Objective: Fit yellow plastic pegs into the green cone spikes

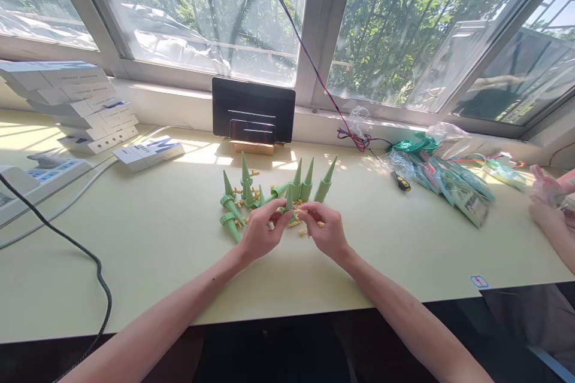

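Observation:
My left hand [263, 228] is closed on a green plastic watering spike [289, 196], its tip pointing up. Beside it, my right hand [327, 228] pinches a small tan valve [300, 211] against the spike's side; whether it sits inside the spike, I cannot tell. Just beyond my hands stand three more upright spikes [308, 179]. To the left are several others, some upright and some lying down, such as a tilted spike [230, 227]. Loose tan valves [303, 231] lie among them and under my fingers.
A tablet [251, 106] and a phone [252, 130] lean in a wooden stand [254, 148] by the window. White boxes [85, 102] are stacked left, near a power strip [45, 182] and black cable [90, 254]. Bagged parts [449, 182], a yellow-black tool [401, 182] and another person's hands [550, 197] are right.

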A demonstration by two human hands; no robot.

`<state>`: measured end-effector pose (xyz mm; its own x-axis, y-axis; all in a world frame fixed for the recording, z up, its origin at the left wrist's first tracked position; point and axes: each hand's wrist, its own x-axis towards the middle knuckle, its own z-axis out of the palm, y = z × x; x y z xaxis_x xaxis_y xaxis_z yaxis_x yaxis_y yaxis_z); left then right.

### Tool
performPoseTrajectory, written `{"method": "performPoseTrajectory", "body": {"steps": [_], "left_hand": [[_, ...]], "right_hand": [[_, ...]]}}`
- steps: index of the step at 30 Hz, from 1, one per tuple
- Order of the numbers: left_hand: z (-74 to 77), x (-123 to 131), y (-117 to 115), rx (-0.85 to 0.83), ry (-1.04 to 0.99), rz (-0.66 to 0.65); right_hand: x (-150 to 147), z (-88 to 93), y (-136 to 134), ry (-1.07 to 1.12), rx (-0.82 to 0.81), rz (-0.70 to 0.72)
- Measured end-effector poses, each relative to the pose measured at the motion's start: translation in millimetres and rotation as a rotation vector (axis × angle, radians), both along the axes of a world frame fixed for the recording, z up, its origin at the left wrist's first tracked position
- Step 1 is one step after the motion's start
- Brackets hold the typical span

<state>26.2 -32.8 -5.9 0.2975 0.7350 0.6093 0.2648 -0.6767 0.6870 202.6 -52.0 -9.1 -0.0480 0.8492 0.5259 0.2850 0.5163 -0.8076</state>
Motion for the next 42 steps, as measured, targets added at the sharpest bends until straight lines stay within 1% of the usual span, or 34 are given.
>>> {"method": "performPoseTrajectory", "body": {"steps": [4,11,17,22,26,42], "left_hand": [[0.1,0.1,0.0,0.001,0.001,-0.006],[-0.2,0.1,2.0,0.059,-0.017,-0.026],[-1.1,-0.5,1.8,0.062,0.015,0.000],[-6.4,-0.7,3.7,0.085,0.018,0.025],[-9.2,-0.2,4.5,0.074,0.013,0.031],[-10.3,0.1,4.7,0.064,-0.003,0.019]], "right_hand": [[0.5,-0.1,-0.2,0.002,-0.023,0.014],[-0.2,1.4,1.0,0.008,-0.046,0.029],[0.2,1.3,1.6,0.003,-0.080,0.041],[0.7,0.4,2.1,-0.005,-0.107,0.051],[1.0,0.2,2.6,0.000,-0.123,0.058],[0.4,-0.1,2.3,0.005,-0.137,0.086]]}}
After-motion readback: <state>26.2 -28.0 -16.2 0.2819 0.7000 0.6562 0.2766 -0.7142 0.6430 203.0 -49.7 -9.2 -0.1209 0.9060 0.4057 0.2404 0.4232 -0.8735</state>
